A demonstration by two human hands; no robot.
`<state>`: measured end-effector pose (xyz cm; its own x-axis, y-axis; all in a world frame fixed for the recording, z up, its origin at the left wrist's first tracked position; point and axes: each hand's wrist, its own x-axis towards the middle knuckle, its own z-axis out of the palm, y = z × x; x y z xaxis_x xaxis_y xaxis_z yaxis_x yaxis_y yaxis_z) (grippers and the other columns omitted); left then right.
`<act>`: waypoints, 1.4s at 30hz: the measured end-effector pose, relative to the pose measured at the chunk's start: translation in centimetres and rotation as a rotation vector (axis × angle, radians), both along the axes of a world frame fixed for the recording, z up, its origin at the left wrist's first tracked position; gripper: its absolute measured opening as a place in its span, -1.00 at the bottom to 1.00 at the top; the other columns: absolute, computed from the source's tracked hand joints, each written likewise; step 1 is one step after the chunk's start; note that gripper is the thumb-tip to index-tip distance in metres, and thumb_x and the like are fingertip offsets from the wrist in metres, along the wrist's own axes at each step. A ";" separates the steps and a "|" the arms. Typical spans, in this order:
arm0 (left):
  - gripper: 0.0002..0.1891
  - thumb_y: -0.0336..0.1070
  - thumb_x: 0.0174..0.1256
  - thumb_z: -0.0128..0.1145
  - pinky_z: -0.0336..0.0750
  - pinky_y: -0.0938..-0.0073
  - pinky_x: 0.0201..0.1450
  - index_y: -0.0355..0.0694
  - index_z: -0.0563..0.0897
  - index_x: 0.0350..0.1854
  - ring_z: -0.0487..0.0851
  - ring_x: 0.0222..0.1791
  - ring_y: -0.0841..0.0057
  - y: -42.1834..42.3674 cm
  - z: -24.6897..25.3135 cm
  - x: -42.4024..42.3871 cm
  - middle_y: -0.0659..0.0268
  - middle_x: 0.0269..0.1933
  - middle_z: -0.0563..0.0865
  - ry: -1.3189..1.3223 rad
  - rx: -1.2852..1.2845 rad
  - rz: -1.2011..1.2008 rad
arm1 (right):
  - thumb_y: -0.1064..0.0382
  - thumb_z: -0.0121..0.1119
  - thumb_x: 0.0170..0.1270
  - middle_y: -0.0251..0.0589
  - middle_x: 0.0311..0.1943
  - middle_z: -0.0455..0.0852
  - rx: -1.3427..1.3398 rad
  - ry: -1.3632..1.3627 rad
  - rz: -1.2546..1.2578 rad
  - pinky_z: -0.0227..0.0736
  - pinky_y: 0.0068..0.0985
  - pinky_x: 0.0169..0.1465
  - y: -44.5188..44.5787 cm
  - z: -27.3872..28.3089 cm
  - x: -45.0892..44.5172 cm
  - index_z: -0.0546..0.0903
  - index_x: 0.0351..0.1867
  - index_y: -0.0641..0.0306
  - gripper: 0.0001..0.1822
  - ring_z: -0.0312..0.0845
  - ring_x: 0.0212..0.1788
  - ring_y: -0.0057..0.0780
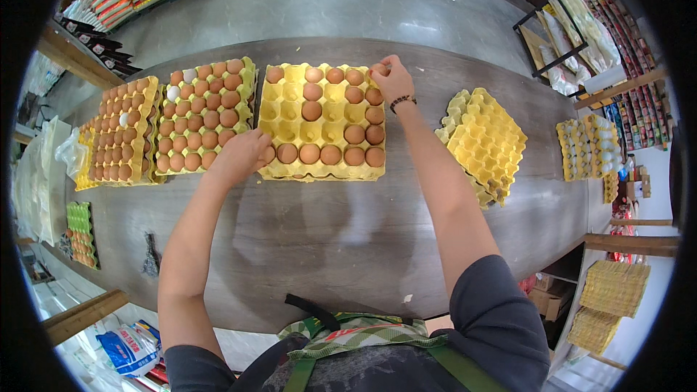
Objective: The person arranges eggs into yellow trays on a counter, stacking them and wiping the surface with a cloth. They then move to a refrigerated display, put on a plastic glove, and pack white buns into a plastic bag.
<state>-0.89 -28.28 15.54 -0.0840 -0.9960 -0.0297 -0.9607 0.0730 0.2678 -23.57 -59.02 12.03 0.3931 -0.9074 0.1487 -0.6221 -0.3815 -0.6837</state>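
A yellow egg tray (280, 114) lies before me, partly filled with brown eggs (310, 154). Eggs line its near row and much of its right side, while many cups at the left and middle are bare. My left hand (242, 153) has its fingertips around a brown egg (268, 154) at the tray's near left corner. At the far right corner, my right hand (394, 83) pinches another brown egg (381, 69). Left of this tray, touching my left forearm's side, stands a fuller tray (251, 87) of brown eggs with two white ones.
More stacked egg trays (155, 120) stand farther left, beside a clear plastic bag (71, 152). Bare yellow trays (484, 141) are piled on the right of the table (326, 239). A green tray (79, 209) with eggs sits at the left end, and trays of pale eggs (591, 147) at the right.
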 end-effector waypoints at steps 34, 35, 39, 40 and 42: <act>-0.57 -0.48 0.18 0.20 0.42 0.21 0.16 -0.24 0.53 0.14 0.50 0.10 0.12 0.0 -0.8 -8.8 0.10 0.09 0.57 0.279 -0.399 0.418 | 0.27 0.13 0.19 -0.17 0.10 0.60 -0.368 0.285 0.592 0.15 -0.26 0.35 8.1 -4.1 19.1 0.53 0.04 0.13 -0.65 0.35 0.30 -0.19; -0.56 -0.49 0.17 0.20 0.42 0.21 0.16 -0.24 0.52 0.15 0.50 0.10 0.13 0.4 -0.6 -8.4 0.11 0.08 0.57 0.283 -0.400 0.434 | 0.28 0.14 0.17 -0.17 0.06 0.61 -0.343 0.179 0.592 0.16 -0.24 0.33 8.3 -3.8 19.0 0.53 0.01 0.14 -0.67 0.35 0.28 -0.18; -0.56 -0.50 0.21 0.19 0.42 0.22 0.15 -0.25 0.50 0.18 0.51 0.07 0.13 0.6 -0.5 -7.9 0.11 0.03 0.57 0.329 -0.396 0.478 | 0.32 0.26 0.17 -0.19 -0.08 0.68 -0.112 -0.317 0.494 0.38 -0.30 0.16 8.2 -2.5 17.7 0.52 -0.06 0.23 -0.70 0.52 0.10 -0.31; -0.57 -0.48 0.22 0.18 0.42 0.22 0.13 -0.25 0.51 0.17 0.50 0.05 0.13 0.4 -0.6 -7.9 0.11 0.01 0.57 0.362 -0.406 0.493 | 0.32 0.29 0.18 -0.18 -0.09 0.68 0.068 -0.518 0.460 0.43 -0.35 0.11 7.4 -1.9 16.9 0.52 -0.07 0.25 -0.70 0.56 0.04 -0.35; -0.60 -0.45 0.27 0.16 0.42 0.21 0.10 -0.25 0.51 0.17 0.50 0.02 0.12 -0.1 -1.1 -7.5 0.09 -0.03 0.57 0.403 -0.413 0.529 | 0.30 0.32 0.21 -0.18 -0.13 0.67 0.432 -0.832 0.376 0.52 -0.52 -0.08 5.8 -0.7 13.6 0.49 -0.07 0.31 -0.68 0.60 -0.10 -0.51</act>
